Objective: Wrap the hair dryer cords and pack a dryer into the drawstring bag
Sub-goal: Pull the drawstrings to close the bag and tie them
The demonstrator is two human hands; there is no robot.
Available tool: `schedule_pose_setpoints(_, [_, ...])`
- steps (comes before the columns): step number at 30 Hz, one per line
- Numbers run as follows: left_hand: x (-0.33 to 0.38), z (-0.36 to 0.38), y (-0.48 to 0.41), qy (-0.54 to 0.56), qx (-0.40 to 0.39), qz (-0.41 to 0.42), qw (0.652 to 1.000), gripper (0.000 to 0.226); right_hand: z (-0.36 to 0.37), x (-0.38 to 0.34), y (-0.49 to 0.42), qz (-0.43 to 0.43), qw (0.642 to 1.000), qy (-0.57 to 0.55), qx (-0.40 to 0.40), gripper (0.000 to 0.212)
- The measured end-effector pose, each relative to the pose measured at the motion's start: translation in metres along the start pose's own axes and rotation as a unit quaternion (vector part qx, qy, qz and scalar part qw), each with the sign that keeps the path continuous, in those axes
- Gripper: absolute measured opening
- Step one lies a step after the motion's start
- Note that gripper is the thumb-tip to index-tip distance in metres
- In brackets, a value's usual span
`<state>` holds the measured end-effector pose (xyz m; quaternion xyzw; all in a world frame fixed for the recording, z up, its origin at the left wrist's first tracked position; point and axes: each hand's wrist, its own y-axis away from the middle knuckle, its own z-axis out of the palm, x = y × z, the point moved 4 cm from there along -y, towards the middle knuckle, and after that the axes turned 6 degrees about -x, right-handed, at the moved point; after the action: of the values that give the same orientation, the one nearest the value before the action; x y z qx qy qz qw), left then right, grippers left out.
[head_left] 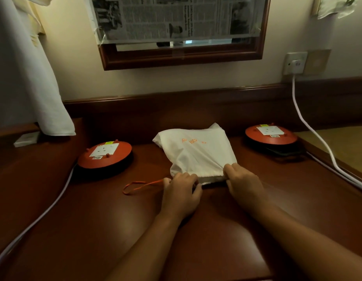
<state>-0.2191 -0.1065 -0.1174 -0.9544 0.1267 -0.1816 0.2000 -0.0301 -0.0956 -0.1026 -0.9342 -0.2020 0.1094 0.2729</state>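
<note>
"Drawstring bag: where is it, and how far along am I?"

"In the head view it lies in the middle of the desk, between the two red socket reels, with its mouth turned to you. It is white with orange print and it bulges, so I judge that something is already inside. No hair dryer and no dryer cord shows anywhere on the desk. The wrapping and the packing therefore look done, but the cloth hides the content and I cannot confirm it."

"And my hands?"

"Your left hand has its fingers curled on the left corner of the mouth, just where the orange drawstring comes out. Whether it holds the string too, I cannot tell. Your right hand pinches the right corner. Both grip the hem, and neither is relaxed. Between them the mouth shows a narrow dark gap, so it is not yet closed."

"What is left?"

"I think only the closing. The drawstring lies slack in a loop on the desk, to the left of your left hand."
</note>
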Motion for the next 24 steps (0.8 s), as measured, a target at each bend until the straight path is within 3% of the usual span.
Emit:
schedule_pose_setpoints(3, [0.0, -0.003, 0.002, 0.005, 0.029, 0.004, 1.0, 0.016, 0.002, 0.012, 0.009, 0.101, 0.988, -0.115, 0.006, 0.025])
schedule_pose_setpoints(9, [0.004, -0.007, 0.009, -0.047, 0.057, 0.036, 0.997, 0.014, 0.007, 0.03, 0.023, 0.223, 0.964, -0.145, 0.001, 0.033])
schedule_pose_setpoints(15, [0.004, -0.013, 0.011, -0.081, 0.066, 0.048, 0.993, 0.018, 0.003, 0.033, 0.03, 0.233, 0.948, -0.215, 0.032, 0.009])
schedule_pose_setpoints(20, [-0.016, -0.028, 0.007, -0.061, 0.11, 0.022, 0.992, 0.031, -0.006, 0.034, 0.038, 0.187, 0.96, -0.203, 0.049, 0.012])
schedule_pose_setpoints(24, [-0.04, -0.026, 0.01, -0.036, 0.05, -0.014, 0.998, 0.037, 0.001, 0.04, 0.035, 0.211, 0.951, -0.224, -0.029, 0.023])
